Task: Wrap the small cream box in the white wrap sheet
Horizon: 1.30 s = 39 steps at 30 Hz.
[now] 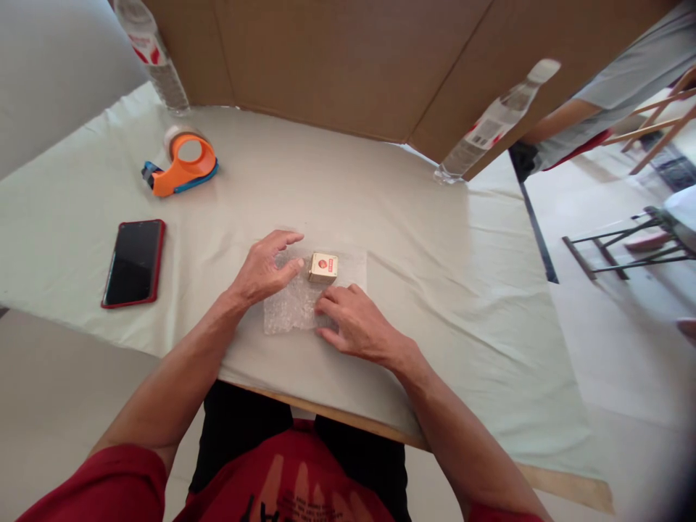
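A small beige box (322, 267) with a red mark on top sits on a sheet of clear bubble wrap (291, 304) in the middle of the table. My left hand (266, 268) rests on the wrap just left of the box, fingers spread and flat. My right hand (356, 322) lies on the wrap's near right side, fingers stretched toward the box, fingertips close to its near edge. Neither hand grips anything.
The table (413, 239) is covered with a pale cloth. A red-cased phone (134, 262) lies at the left. An orange tape dispenser (182, 165) sits far left. Two plastic bottles (155, 54) (492, 123) stand by a cardboard screen (348, 58). Another person (609, 94) sits at the far right.
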{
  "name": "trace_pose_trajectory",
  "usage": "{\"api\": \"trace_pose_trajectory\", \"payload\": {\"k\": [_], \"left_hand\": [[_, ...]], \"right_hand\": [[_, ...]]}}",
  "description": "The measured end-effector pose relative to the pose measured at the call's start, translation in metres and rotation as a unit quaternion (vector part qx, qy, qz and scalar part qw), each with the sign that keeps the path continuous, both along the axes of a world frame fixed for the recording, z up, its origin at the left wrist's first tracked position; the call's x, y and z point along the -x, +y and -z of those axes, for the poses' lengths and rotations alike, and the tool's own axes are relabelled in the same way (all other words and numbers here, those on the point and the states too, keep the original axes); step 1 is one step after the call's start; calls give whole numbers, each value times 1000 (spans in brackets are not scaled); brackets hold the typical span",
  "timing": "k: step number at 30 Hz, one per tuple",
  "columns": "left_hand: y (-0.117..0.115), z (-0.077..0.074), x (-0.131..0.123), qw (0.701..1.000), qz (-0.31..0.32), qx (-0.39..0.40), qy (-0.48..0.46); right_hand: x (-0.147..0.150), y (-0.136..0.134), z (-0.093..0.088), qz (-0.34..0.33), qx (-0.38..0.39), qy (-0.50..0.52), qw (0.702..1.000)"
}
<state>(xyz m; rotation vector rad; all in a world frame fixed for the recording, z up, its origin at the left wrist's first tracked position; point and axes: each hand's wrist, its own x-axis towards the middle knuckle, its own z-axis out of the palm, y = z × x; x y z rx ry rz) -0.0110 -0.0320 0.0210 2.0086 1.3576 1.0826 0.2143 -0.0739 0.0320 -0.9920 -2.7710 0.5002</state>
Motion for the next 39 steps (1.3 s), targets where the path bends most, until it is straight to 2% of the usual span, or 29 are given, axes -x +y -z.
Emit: {"api": "trace_pose_trajectory", "payload": {"k": [6, 10, 13, 19, 24, 29, 32, 35, 39], "left_hand": [[-5, -11, 0, 997, 50, 37, -40], [-7, -22, 5, 983, 151, 86, -60], [-6, -22, 8, 973, 211, 84, -48], [-3, -19, 14, 976, 213, 33, 0], [-5, -16, 8, 979, 204, 2, 29], [-8, -14, 2, 975, 219, -4, 34], [-9, -16, 5, 971, 230, 23, 54], [-9, -19, 7, 966, 242, 52, 76], [-9, -19, 6, 959, 265, 53, 86]], "right_hand": [[2, 1, 1, 33, -34, 53, 997], [1, 0, -3, 55, -74, 88, 992], [2, 1, -6, 71, -107, 117, 985], [2, 6, -6, 101, -123, 135, 978], [3, 10, -6, 126, -126, 155, 972], [1, 11, -20, 124, -50, 209, 969], [-7, 20, -26, 172, 14, 255, 951], [-14, 35, -21, 196, 64, 242, 948], [-15, 47, -2, 168, 73, 210, 960]]}}
